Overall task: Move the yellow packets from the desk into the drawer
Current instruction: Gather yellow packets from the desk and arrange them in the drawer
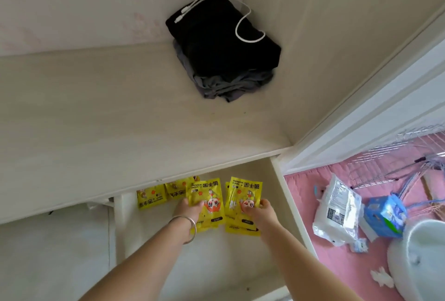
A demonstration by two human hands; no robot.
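Both bare forearms reach forward, near each other. The left hand (186,211) (bangle on its wrist) and right hand (258,211) each pinch with fingers curled.

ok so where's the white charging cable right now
The white charging cable lies looped on top of the black folded clothes, at the desk's far right corner by the wall.

Folded black clothes (224,43) topped by white cable (243,28), white plastic bag (337,214), blue box (385,216) on pink floor (325,264)
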